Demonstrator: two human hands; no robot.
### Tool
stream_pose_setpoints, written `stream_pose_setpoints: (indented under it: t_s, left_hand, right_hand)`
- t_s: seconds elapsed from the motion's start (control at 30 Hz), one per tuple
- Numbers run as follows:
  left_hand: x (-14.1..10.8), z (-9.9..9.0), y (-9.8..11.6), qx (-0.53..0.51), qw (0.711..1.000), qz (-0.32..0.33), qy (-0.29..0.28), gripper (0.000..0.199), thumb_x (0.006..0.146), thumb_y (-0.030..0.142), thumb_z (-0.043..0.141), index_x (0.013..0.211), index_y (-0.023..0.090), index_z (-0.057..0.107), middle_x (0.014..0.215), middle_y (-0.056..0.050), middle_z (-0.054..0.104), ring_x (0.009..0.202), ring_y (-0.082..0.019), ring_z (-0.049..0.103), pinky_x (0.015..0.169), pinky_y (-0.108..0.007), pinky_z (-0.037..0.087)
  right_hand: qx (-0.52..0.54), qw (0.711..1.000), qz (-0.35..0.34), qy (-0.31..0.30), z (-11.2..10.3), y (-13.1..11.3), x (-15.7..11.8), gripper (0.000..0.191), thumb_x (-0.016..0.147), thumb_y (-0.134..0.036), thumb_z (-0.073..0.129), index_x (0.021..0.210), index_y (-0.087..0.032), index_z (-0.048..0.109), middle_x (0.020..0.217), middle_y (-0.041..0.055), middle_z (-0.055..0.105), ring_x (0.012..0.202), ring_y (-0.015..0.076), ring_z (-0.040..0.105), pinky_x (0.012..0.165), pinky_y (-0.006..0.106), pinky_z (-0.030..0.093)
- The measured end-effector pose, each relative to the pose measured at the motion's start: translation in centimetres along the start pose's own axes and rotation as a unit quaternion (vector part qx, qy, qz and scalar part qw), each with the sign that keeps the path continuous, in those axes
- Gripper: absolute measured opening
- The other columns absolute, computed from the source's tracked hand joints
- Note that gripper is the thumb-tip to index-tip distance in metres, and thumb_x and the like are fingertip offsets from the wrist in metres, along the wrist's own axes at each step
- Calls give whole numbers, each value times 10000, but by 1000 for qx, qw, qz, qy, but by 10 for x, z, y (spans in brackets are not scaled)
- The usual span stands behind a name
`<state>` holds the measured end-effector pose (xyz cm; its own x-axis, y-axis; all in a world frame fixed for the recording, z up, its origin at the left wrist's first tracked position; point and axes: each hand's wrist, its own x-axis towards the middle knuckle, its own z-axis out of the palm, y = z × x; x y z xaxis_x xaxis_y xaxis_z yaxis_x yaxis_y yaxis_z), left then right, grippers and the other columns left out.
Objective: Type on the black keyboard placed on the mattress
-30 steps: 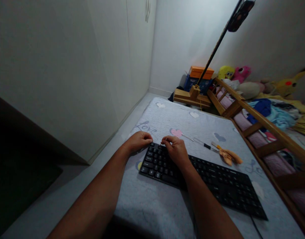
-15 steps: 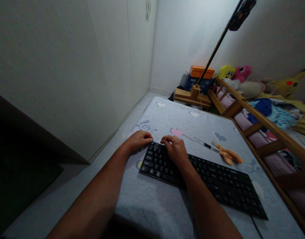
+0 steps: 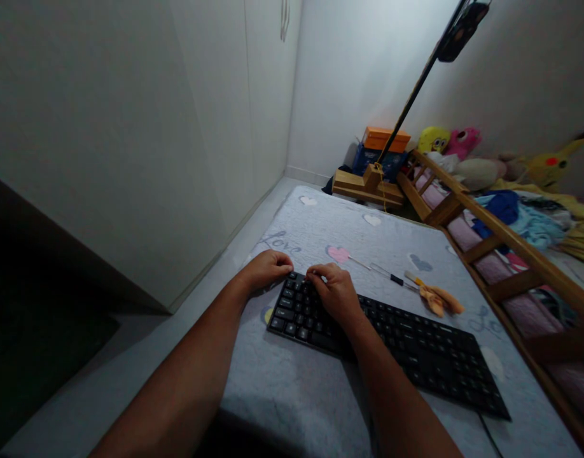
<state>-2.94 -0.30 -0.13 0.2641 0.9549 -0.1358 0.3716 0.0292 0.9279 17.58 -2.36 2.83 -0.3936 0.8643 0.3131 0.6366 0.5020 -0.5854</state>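
Note:
A black keyboard [image 3: 430, 353] lies at a slant on a grey-white padded sheet with hearts and lettering. My left hand [image 3: 269, 270] is closed at the keyboard's far left corner, with the thumb against its edge. Over the upper left keys, my right hand [image 3: 334, 287] is pinched shut. Whatever its fingertips hold is too small and dark to make out. Beyond the keyboard are a thin stick [image 3: 359, 262], a slim metal tool with a black grip [image 3: 396, 279], and an orange cloth [image 3: 438, 299] beside a brush-like piece with a yellow end [image 3: 413, 277].
A pale wardrobe [image 3: 215, 127] rises on the left. Along the right runs a wooden bed rail [image 3: 502, 219], with clothes and plush toys [image 3: 464, 141] behind it. At the back, a pole on a wooden base [image 3: 368, 184] stands before an orange box [image 3: 386, 138].
My right hand has dipped slightly toward the keys, its fingertips shifting a little left and nearer to me. My left hand and the keyboard stay in place.

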Motion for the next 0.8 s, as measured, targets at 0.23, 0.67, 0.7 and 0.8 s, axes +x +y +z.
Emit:
stream_pose_setpoints:
  t_s: [0.23,0.67,0.7,0.8]
  left_hand:
    - [0,0,-1,9,1000,4,0,227,714,342,563,743,137,656,553,33,504,470,-88,423,458,-203,305]
    - [-2,0,4,5,1000,-11,2,219,722,340,568,750,135,642,535,39,486,436,-81,400,426,-202,273]
    - [-2,0,4,6,1000,-8,3,221,722,339,570,752,134,644,540,38,489,441,-81,402,428,-200,273]
    - [-3,0,5,9,1000,-1,6,224,730,334,565,757,129,650,550,34,493,461,-80,406,441,-195,276]
  right_hand:
    - [5,999,22,27,4,5,4,181,874,-155,591,852,-236,751,836,35,742,830,200,655,795,299,463]
    - [2,1000,12,2,0,-1,-1,170,856,-132,618,855,-232,755,835,41,735,825,198,652,793,297,467]
    - [-1,1000,14,1,0,-1,-1,170,853,-128,621,854,-231,756,832,42,733,823,198,651,789,296,465]
    - [-11,1000,19,-2,-1,0,-1,165,852,-127,627,853,-226,760,815,43,722,807,197,650,773,291,462]
